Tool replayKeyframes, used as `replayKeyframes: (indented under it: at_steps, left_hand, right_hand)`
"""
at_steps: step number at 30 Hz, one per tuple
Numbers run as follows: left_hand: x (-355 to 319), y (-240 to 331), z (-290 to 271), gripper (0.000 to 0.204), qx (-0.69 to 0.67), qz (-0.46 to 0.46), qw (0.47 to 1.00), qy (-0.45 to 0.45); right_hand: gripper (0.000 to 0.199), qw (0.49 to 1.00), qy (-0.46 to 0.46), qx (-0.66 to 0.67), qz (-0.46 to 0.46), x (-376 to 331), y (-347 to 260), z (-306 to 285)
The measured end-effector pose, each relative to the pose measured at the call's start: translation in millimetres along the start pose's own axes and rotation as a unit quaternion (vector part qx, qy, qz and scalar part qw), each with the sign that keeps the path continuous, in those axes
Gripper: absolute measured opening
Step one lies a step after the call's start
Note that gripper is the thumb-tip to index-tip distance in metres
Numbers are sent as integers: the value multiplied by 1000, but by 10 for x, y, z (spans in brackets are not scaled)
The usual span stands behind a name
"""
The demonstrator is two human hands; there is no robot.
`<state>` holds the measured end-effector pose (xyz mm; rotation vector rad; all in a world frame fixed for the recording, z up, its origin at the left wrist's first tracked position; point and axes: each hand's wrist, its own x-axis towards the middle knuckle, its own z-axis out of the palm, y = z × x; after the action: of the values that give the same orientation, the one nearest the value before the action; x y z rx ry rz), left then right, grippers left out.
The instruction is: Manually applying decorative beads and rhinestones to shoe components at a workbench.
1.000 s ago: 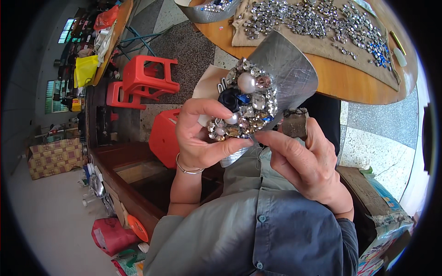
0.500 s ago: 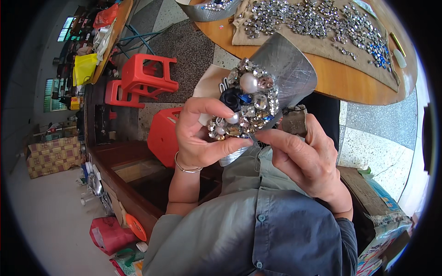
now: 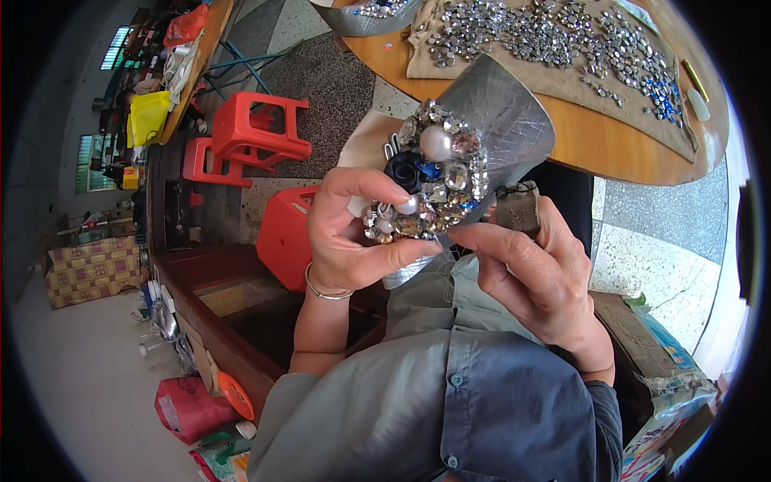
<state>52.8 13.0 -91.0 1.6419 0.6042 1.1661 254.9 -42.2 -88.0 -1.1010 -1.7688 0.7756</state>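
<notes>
My left hand (image 3: 345, 229) grips a jewelled ornament (image 3: 434, 191) between thumb and fingers. Clear and amber rhinestones, white pearls, blue stones and a dark fabric rose cover its face. Behind it curves a scratched silver sheet (image 3: 510, 120), with a cream flap (image 3: 368, 145) on the left side. My right hand (image 3: 534, 277) is at the ornament's lower right edge, thumb and forefinger pinched together. Whatever lies between those fingertips is too small to make out. A worn grey-brown cloth wrap (image 3: 518, 209) sits against the right hand's fingers.
Loose rhinestones (image 3: 530, 36) cover a tan cloth (image 3: 554, 80) on the round wooden table (image 3: 594, 145). A silver tray-like piece (image 3: 365, 22) stands at its far left edge. Red stools (image 3: 261, 128) are to the left, above an open wooden drawer (image 3: 297, 329). A box (image 3: 666, 353) stands at right.
The ornament has tilted very slightly, and my right hand has shifted a little to the right. Both hands otherwise keep their places.
</notes>
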Motion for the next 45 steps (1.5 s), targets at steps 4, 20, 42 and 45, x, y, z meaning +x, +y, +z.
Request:
replayKeyframes:
  at_steps: [4,20,42,45]
  left_hand:
    - [-3,7,-8,51,8,-4,1000,-2]
    - [9,77,35,44,61,-7,998,-10]
    - [56,160,128,47,-9,-180,984,-7]
    - [100,209,111,51,-89,-214,972,-44]
  right_hand:
    - [39,1000,-12,4,-1,10,-6,-8]
    - [42,998,-36,-41,-10,17,-2,-37]
    - [27,997,29,-60,-26,-23,115,103]
    - [28,995,64,-52,-53,16,160,120]
